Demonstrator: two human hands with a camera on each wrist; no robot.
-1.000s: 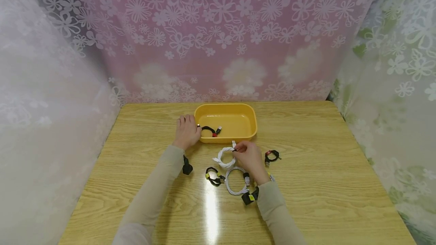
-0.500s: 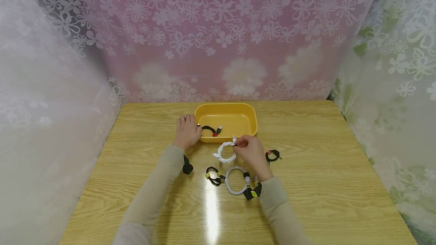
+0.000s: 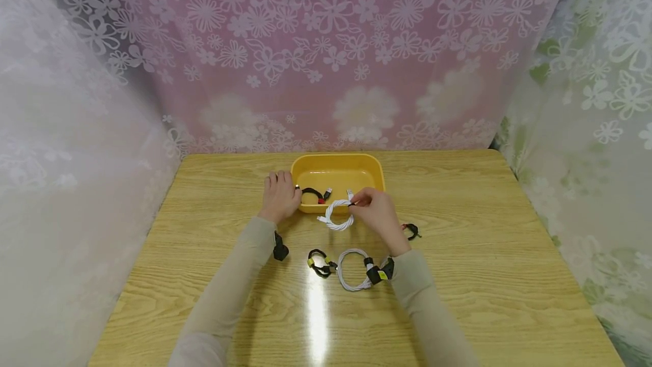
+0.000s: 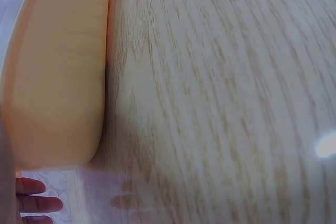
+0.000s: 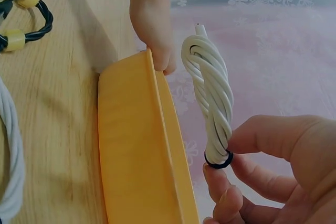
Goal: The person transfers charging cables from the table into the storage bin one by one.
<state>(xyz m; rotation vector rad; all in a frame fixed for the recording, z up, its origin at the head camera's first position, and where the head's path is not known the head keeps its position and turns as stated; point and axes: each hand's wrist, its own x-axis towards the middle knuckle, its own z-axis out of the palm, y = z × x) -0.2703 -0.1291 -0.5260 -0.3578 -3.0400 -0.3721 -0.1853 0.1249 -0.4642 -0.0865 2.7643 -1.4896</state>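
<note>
My right hand (image 3: 378, 214) pinches a coiled white charging cable (image 3: 330, 217) between thumb and fingers at its dark tie. Raised over the front rim of a yellow tub (image 3: 338, 156), the coil hangs with its plugs sticking out. In the right wrist view the twisted white strands stand upright beside the tub wall (image 5: 131, 145). My left hand (image 3: 279, 200) grips the tub's left end, thumb over the rim; some of its fingers (image 4: 39, 203) show past the tub in the left wrist view. Inside the tub lies a black cable (image 3: 311, 190) with a red tie.
On the table (image 3: 484, 299) in front of the tub lie a black cable with yellow ties (image 3: 312, 258) and a larger pale coiled cable (image 3: 340, 276). Another black cable (image 3: 414, 231) sits right of my right wrist. Patterned curtains (image 3: 336, 61) stand behind and at both sides.
My right hand has lifted the white cable off the table and carried it forward to the tub's front rim. The left hand has stayed on the tub.
</note>
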